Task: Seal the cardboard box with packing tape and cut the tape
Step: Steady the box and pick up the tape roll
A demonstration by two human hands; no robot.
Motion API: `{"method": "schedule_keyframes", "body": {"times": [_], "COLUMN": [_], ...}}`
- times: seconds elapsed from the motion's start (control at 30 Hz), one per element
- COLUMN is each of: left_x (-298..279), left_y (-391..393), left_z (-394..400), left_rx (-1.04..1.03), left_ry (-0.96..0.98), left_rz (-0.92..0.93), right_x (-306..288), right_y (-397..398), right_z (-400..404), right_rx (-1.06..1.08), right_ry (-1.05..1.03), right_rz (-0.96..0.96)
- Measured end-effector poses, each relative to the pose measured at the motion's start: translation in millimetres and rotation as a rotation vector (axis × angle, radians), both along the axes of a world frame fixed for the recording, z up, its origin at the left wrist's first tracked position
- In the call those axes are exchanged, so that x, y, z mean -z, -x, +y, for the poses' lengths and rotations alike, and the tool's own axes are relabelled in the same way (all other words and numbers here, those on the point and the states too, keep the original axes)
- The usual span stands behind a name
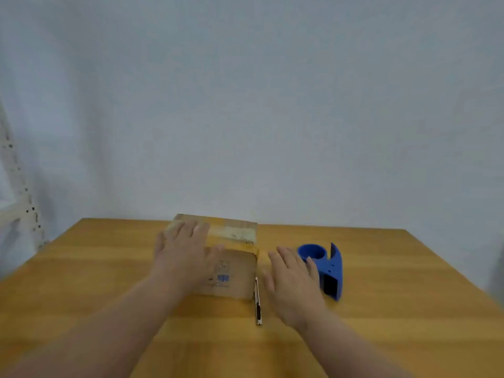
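A small cardboard box (234, 271) stands on the wooden table (395, 309), with a strip of pale tape (237, 232) across its top. My left hand (182, 255) lies flat on the box's left top, fingers spread. My right hand (293, 282) hovers palm down with fingers apart, between the box and a blue tape dispenser (326, 268), holding nothing. A slim utility knife (258, 302) lies on the table just right of the box's front corner, beside my right hand.
A pale wall rises directly behind the table's far edge. A white perforated metal frame (19, 192) stands at the far left, off the table.
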State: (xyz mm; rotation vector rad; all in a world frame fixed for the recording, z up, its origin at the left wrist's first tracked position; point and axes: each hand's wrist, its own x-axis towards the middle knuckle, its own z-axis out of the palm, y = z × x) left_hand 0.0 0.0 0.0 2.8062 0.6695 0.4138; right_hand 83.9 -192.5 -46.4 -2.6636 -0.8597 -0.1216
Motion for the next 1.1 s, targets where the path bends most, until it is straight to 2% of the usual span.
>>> {"method": "schedule_keyframes", "body": {"times": [0.1,0.3,0.53,0.7,0.9,1.0,1.1], "left_x": [10,16,25,37,40,34,31], "left_y": [16,12,-20,-31,-31,-28,-26], "left_z": [1,-3,-11,-12,-9,-5,-1], "left_rx": [0.005,0.056,0.128,0.134,0.145,0.148,0.128], "left_ry": [-0.019,-0.086,-0.115,-0.065,-0.052,-0.034,-0.053], "left_rz": [0.019,0.019,-0.001,0.065,0.018,-0.029,-0.063], "right_x": [14,32,45,60,55,48,51], "right_y": [13,13,-2,-9,-15,-15,-23], "right_z": [-8,-4,15,21,22,16,6], "right_rx": [0.012,0.02,0.027,0.052,0.045,0.09,0.125], "right_ry": [0.037,0.195,0.116,0.103,0.035,-0.071,-0.145], "right_rz": [-0.019,0.116,0.267,0.233,0.232,0.113,-0.224]}}
